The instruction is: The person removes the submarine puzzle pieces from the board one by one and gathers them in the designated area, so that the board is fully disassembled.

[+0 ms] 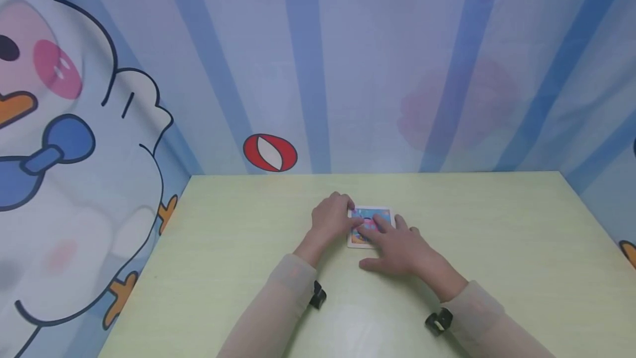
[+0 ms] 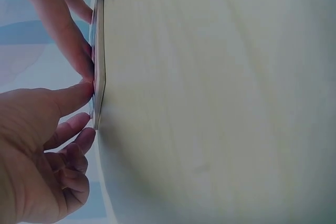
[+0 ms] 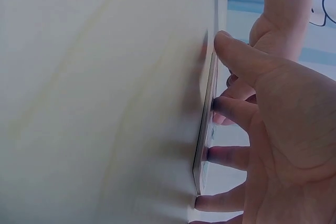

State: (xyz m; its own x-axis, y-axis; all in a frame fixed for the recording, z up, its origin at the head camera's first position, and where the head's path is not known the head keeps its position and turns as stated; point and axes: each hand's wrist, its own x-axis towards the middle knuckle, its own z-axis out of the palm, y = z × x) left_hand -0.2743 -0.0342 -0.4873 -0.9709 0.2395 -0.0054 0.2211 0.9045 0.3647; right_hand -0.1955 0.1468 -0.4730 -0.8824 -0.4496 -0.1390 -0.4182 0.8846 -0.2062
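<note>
A small, square, thin picture board (image 1: 367, 213) with a white border and a colourful blue, pink and orange print lies flat on the table. My left hand (image 1: 332, 217) holds its left side, the thumb on the printed face and the fingers bent at the far left corner. From the right, my right hand (image 1: 401, 247) reaches over the board with spread, fairly straight fingers, some tips touching the print. Its thumb points left, just off the near edge. In the right wrist view the board (image 3: 202, 145) shows edge-on under the fingertips. Both hands cover parts of the picture.
The pale yellow table (image 1: 238, 247) stretches to both sides of the hands. Behind it hangs a blue striped cloth backdrop (image 1: 367, 70) with cartoon prints, meeting the table's back edge. Dark wrist devices (image 1: 439, 322) sit at both sleeves.
</note>
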